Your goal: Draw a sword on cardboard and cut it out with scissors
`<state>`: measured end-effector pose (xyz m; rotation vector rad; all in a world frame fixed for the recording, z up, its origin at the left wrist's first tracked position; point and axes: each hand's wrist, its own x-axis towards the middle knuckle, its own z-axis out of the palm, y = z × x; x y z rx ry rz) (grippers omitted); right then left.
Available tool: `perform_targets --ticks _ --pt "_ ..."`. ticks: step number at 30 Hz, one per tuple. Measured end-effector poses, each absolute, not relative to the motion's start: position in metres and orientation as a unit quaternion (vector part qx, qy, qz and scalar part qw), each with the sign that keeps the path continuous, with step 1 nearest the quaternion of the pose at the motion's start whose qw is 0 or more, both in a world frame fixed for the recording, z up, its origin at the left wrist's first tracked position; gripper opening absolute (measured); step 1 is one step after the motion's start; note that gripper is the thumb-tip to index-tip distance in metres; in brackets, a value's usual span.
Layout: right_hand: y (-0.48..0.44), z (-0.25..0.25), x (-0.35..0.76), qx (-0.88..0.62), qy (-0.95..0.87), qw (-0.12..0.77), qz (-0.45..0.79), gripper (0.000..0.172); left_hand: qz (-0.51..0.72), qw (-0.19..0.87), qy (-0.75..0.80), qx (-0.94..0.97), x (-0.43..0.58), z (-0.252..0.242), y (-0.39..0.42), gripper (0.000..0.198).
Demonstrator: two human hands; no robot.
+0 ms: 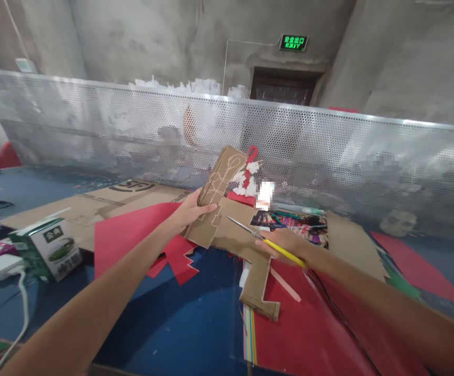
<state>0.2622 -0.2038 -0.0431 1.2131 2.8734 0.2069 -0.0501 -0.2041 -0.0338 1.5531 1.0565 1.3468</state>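
My left hand [190, 213] grips the edge of a brown cardboard piece [221, 180], its thumb across the front. White outlines of looping shapes are drawn on that piece, which is raised and tilted. In my right hand [279, 243] is a pair of scissors [284, 253] with yellow handles and metal blades, pointing left toward the cardboard. Below the blades lies a stepped cardboard cut-out [256, 274]; whether it joins the held piece I cannot tell. Just behind stands a red and white paper ornament [247, 180].
Red paper sheets [313, 324] lie at the right, with more red paper [129, 237] at the left. A green and white box [49, 248] and a white charger with cable [2, 267] sit on the blue table [172, 324]. A perforated metal screen [125, 130] spans the back.
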Motion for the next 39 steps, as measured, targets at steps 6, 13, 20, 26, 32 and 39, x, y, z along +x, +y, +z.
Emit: perform_targets --ticks 6,13,20,26,32,39 --pt "-0.2 -0.043 0.276 0.416 0.872 -0.171 -0.191 0.04 0.559 0.464 0.409 0.552 -0.046 -0.036 -0.204 0.06" --pt "-0.21 -0.041 0.244 0.391 0.681 -0.414 -0.46 0.051 0.544 0.547 0.361 0.524 -0.015 -0.046 -0.219 0.063" --pt "-0.221 -0.048 0.219 0.355 0.616 -0.472 -0.521 0.056 0.556 0.55 0.351 0.516 0.011 -0.053 -0.23 0.064" --pt "-0.215 -0.06 0.222 0.355 0.58 -0.476 -0.557 0.06 0.59 0.519 0.344 0.515 0.017 -0.057 -0.229 0.062" --pt "-0.221 -0.06 0.219 0.343 0.602 -0.471 -0.546 0.056 0.568 0.516 0.366 0.528 0.019 -0.059 -0.23 0.062" --pt "-0.224 -0.053 0.218 0.346 0.62 -0.52 -0.474 0.049 0.472 0.577 0.334 0.577 0.015 -0.064 -0.23 0.064"
